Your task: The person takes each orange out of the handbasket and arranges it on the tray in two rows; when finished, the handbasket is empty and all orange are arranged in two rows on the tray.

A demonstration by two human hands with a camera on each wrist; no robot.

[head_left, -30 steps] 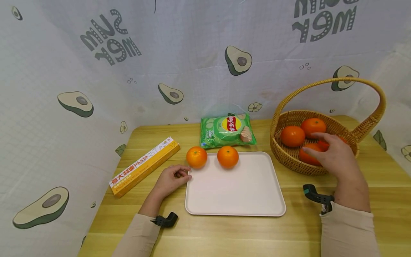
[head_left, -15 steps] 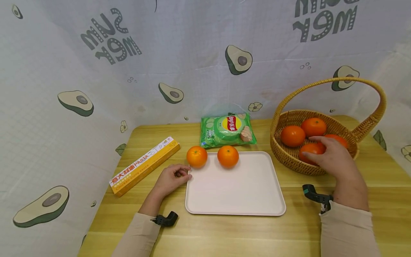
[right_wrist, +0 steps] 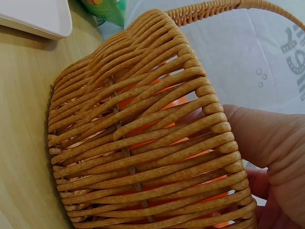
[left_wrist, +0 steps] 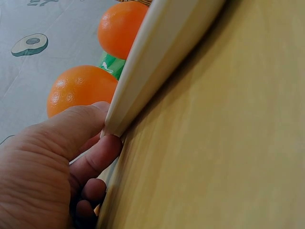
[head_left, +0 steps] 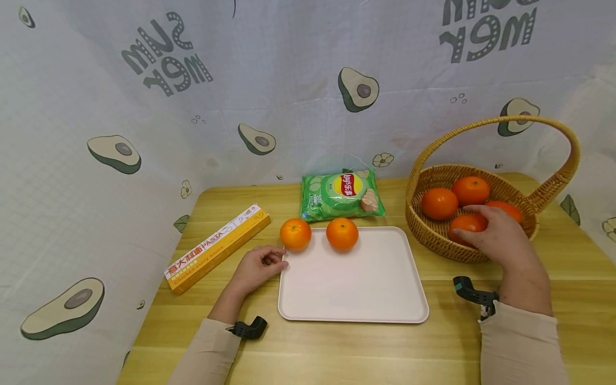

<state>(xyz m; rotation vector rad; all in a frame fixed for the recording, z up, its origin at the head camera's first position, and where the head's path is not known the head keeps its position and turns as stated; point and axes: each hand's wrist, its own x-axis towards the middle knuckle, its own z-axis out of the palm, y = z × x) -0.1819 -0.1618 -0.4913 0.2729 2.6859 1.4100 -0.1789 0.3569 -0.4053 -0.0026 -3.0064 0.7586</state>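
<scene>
My left hand (head_left: 255,270) pinches the left rim of a white rectangular tray (head_left: 353,283), thumb above and index finger below in the left wrist view. Two oranges stand at the tray's far edge: the left orange (head_left: 295,235) at its corner, the right orange (head_left: 342,234) beside it. My right hand (head_left: 505,238) reaches into a wicker basket (head_left: 435,243) and grips the front orange (head_left: 464,229) between thumb and fingers. Three more oranges lie around it there, among them a left one (head_left: 439,203) and a back one (head_left: 470,191). The basket wall hides most of the grip in the right wrist view.
A green chip bag (head_left: 341,195) lies behind the tray. At the left, a yellow pasta box (head_left: 217,249) lies slantwise on the wooden table (head_left: 337,353). The basket's tall handle (head_left: 495,122) arches over the fruit. An avocado-print curtain (head_left: 298,64) hangs behind.
My right hand has lowered slightly and closed around the front orange in the basket, baring more of the right-hand orange. The left hand and tray have stayed put.
</scene>
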